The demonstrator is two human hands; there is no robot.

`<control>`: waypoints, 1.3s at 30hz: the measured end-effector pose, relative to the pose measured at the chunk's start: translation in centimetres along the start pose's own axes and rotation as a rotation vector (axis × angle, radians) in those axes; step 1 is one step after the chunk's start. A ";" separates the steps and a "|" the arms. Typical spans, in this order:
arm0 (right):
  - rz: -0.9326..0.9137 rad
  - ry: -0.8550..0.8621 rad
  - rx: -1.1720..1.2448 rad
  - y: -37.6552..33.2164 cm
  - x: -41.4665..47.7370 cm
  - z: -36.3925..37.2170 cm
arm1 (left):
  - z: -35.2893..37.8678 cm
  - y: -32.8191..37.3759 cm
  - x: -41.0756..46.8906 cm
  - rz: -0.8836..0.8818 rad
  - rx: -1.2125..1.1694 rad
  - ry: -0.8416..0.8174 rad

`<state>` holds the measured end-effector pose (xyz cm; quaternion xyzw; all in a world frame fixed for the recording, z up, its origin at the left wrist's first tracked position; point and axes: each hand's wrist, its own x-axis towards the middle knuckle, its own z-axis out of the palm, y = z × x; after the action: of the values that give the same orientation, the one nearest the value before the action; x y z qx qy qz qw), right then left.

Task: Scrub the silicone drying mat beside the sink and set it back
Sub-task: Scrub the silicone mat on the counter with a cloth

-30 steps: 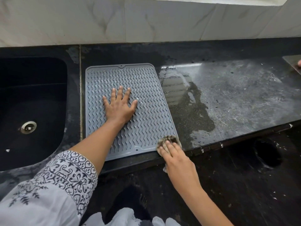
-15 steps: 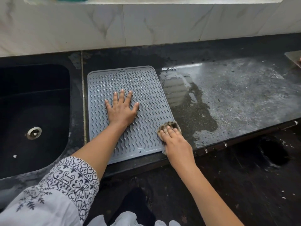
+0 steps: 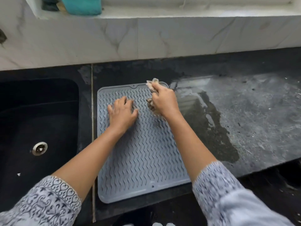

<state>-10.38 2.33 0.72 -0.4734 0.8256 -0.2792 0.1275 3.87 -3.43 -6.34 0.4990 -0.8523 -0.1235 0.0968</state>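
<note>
A grey silicone drying mat (image 3: 143, 160) with a wavy ribbed pattern lies flat on the black counter, just right of the sink (image 3: 32, 128). My left hand (image 3: 122, 112) presses palm-down on the mat's upper left part, fingers slightly curled. My right hand (image 3: 164, 99) is closed around a worn brownish scrubber (image 3: 152, 103) at the mat's far right corner. Part of the scrubber sticks out past my fingers toward the wall.
The black sink has a metal drain (image 3: 39, 148). A wet patch (image 3: 210, 124) spreads over the black counter (image 3: 260, 111) right of the mat. A marble backsplash (image 3: 146, 39) rises behind, with a teal container (image 3: 81, 4) on the ledge above.
My right hand has carried the scrubber from the mat's near right corner up to its far right corner. My left hand has shifted farther up the mat. The camera has tilted closer.
</note>
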 end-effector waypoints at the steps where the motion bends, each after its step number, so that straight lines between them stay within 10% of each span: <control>1: -0.019 -0.044 -0.037 -0.1 2.2 1.7 | 0.1 -0.5 1.1 -0.016 0.010 -0.029; 9: -0.137 -0.194 -0.366 2.2 5.0 8.4 | 1.4 -1.7 2.8 -0.044 0.045 -0.109; 16: -0.074 -0.258 -0.329 2.1 -6.8 4.7 | 1.4 -1.8 2.9 -0.040 0.045 -0.113; 22: -0.024 -0.046 -0.038 0.6 0.1 3.3 | 1.5 -1.8 2.9 -0.034 0.053 -0.113; 39: -0.027 -0.271 -0.251 2.0 -10.4 2.2 | 1.4 -1.9 2.8 -0.028 0.042 -0.115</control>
<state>-5.34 11.19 -2.80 -0.5301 0.8228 -0.1094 0.1734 3.73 -6.62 -8.14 0.5050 -0.8517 -0.1353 0.0353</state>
